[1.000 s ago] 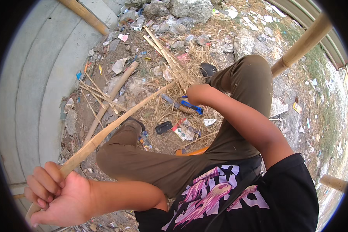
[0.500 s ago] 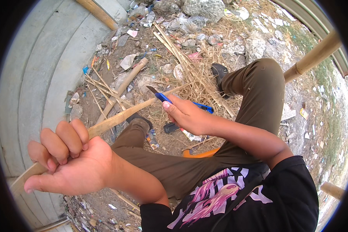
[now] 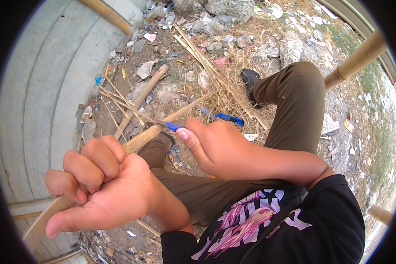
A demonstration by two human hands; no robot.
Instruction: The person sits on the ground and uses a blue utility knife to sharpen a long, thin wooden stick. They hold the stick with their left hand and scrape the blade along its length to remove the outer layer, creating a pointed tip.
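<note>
In the head view, the left hand (image 3: pixel 103 189) is curling tightly around the near end of a long bamboo stick (image 3: pixel 143 137), fingers folded over the top and thumb lying along the underside. Gripping it this way is keeping the stick steady and angled up and away, so that its far part is lying across the front of the body within reach of the other hand. The stick is running from the near left, past the knuckles, toward the litter in the middle of the ground (image 3: pixel 268 48).

The right hand (image 3: pixel 215 147) is closing around a blue-handled knife (image 3: pixel 174 126), with the thumb pressing along its back; the blue tip is sitting right against the stick, just beyond the left knuckles. That close spacing is probably giving control over the blade. The right forearm is resting over the bent leg in olive trousers (image 3: pixel 295 101), which seems to be bracing it.

Farther off, a second blue tool (image 3: pixel 229 118) is lying on dry straw (image 3: pixel 229 83), with split bamboo strips (image 3: pixel 119 103) scattered to the left near a curved concrete wall (image 3: pixel 39 88). A thick bamboo pole (image 3: pixel 356 59) is slanting in at the far right.
</note>
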